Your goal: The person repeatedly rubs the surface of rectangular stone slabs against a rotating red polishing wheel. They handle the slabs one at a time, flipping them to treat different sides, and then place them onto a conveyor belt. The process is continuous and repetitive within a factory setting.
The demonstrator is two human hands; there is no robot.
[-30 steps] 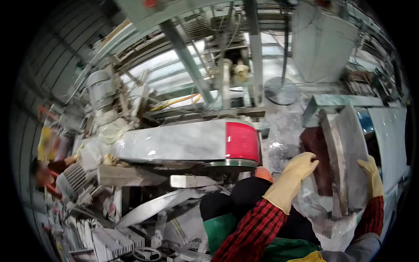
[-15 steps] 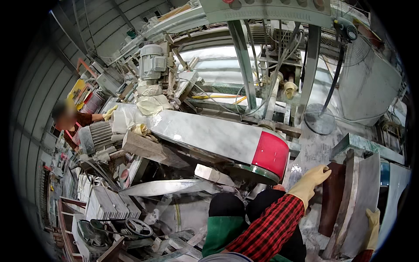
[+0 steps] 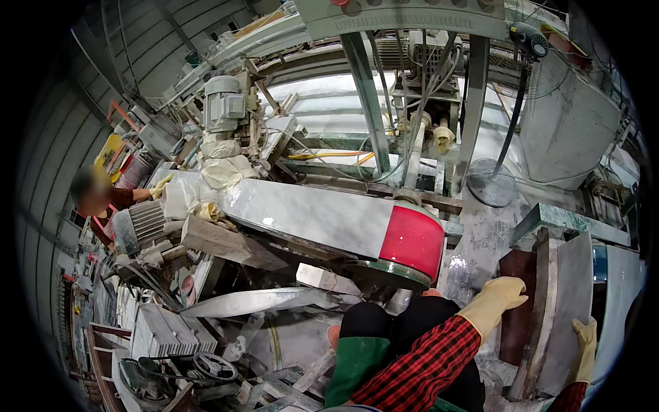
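A pale yellow rubber glove covers my left hand (image 3: 494, 302), which reaches from a red-and-black checked sleeve. Its fingers are curled in beside a dark reddish-brown panel (image 3: 516, 323); whatever lies inside them is hidden. Farther right, my right hand (image 3: 585, 349), gloved alike, has its fingers bent against the right edge of a flat grey stone slab (image 3: 571, 302). The slab stands on edge, tilted, next to a rough-edged board (image 3: 539, 323) that separates it from the brown panel.
A long pale polished slab with a red end (image 3: 412, 240) lies ahead of me. A round fan (image 3: 493, 184) stands beyond. At left are stacked slabs (image 3: 168, 329) and a handwheel (image 3: 214, 366). Another person (image 3: 96, 196) is at the far left. A blue-white panel (image 3: 621, 295) stands at right.
The view has shifted, moving the scene slightly left. My left hand has come lower and closer to the standing slab, its fingers still curled. My right hand stays at the slab's edge.
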